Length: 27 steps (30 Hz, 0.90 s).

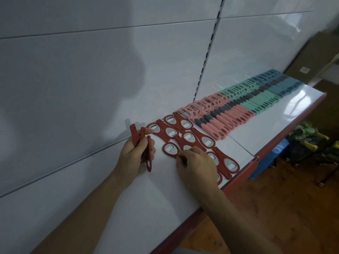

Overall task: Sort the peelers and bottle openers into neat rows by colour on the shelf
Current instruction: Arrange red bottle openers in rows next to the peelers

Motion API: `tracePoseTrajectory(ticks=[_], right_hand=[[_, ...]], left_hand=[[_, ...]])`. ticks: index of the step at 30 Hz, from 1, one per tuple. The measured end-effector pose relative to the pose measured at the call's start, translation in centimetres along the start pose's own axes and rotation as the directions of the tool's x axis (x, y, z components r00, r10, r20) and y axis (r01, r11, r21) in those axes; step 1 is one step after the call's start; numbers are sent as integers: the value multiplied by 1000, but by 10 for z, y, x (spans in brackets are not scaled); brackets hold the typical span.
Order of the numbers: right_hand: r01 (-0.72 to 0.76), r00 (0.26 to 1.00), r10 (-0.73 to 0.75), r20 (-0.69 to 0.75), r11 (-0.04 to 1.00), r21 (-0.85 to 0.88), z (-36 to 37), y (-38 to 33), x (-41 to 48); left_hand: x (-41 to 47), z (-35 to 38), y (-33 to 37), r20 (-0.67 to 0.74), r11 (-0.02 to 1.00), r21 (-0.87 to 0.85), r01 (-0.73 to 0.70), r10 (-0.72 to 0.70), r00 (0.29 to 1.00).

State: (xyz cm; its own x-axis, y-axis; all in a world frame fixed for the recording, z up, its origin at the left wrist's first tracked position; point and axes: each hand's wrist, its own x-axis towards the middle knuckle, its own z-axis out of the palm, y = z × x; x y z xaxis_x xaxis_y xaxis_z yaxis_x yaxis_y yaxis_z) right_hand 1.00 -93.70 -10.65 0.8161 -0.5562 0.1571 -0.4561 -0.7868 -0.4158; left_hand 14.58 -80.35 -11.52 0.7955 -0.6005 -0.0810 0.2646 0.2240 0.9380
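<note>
Bottle openers in left hand

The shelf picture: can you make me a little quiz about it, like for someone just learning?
1. True or false: the left hand is empty.
2. Which colour of peelers lies right next to the red bottle openers on the shelf? A) blue B) pink C) green
3. Fill in: the right hand reaches down to the red openers lying on the ____.

Key
1. False: its fingers hold a few red openers.
2. B: the pink peelers come next, then the green peelers, then the blue peelers.
3. shelf
</note>
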Motion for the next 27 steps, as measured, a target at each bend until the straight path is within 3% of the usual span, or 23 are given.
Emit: tracePoseTrajectory(ticks=[9, 13, 18, 20, 23, 25, 27], right_hand=[[-14, 1000, 14, -10, 1000, 21, -4, -2, -1], [31, 994, 10, -108, 928, 371, -4, -6, -4], [-47, 999, 37, 31, 627, 777, -5, -5, -5], [-57, 998, 55, 32, 561, 826, -7, -4, -3], [-42, 994, 106, -21, 558, 829, -14, 2, -1], [-36, 990, 137, -45, 536, 844, -21, 11, 1], [-33, 993, 108, -37, 584, 811, -30, 25, 3]], left_hand=[[-7, 9, 1, 25, 1000, -10, 23, -23, 999], [-8, 8, 2, -20, 995, 81, -60, 62, 998], [-10, 9, 0, -67, 967, 213, -138, 155, 986], [-10, 9, -3, -25, 928, 329, -177, 196, 980], [-13, 10, -5, 98, 841, 473, -264, 247, 964], [-10, 8, -7, 142, 713, 623, -322, 302, 943], [-7, 6, -11, 207, 548, 750, -371, 339, 918]])
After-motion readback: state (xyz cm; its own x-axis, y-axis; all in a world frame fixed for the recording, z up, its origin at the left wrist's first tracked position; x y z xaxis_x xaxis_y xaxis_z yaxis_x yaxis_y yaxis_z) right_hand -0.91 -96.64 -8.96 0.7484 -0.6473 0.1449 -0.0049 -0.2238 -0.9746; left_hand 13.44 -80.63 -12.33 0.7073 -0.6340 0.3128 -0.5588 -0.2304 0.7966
